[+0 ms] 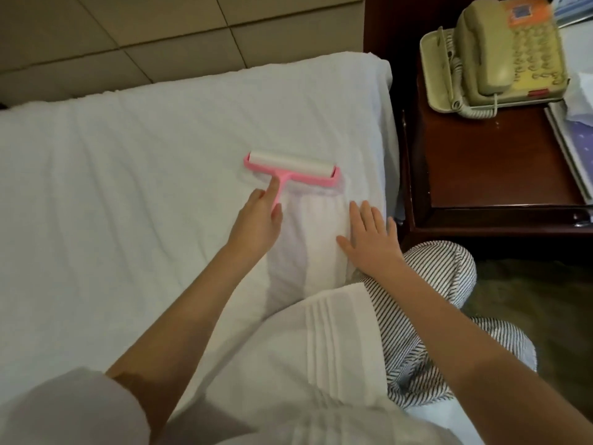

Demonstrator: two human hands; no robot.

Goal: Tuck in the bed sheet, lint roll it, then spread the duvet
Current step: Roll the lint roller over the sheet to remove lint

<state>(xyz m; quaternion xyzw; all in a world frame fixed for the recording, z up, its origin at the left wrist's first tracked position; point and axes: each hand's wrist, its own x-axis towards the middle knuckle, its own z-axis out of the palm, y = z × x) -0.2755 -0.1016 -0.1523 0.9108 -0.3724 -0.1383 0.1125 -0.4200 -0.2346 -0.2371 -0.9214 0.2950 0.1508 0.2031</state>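
Observation:
A white bed sheet [128,175] covers the mattress, lightly creased. On it, near the bed's right side, lies a pink lint roller [290,168] with a wide white roll. My left hand [256,224] grips its pink handle, index finger stretched along the stem, the roll flat on the sheet. My right hand [369,236] rests flat and open on the sheet just right of the roller's path, close to the bed's right edge. No duvet is clearly visible; my white top and striped trousers fill the lower frame.
A dark wooden nightstand [481,168] stands right of the bed, carrying a beige corded telephone [500,56] and some papers [574,130] at its right edge. A padded tan headboard wall [128,36] rises behind the mattress. My knee in striped trousers [430,274] is at the bed's edge.

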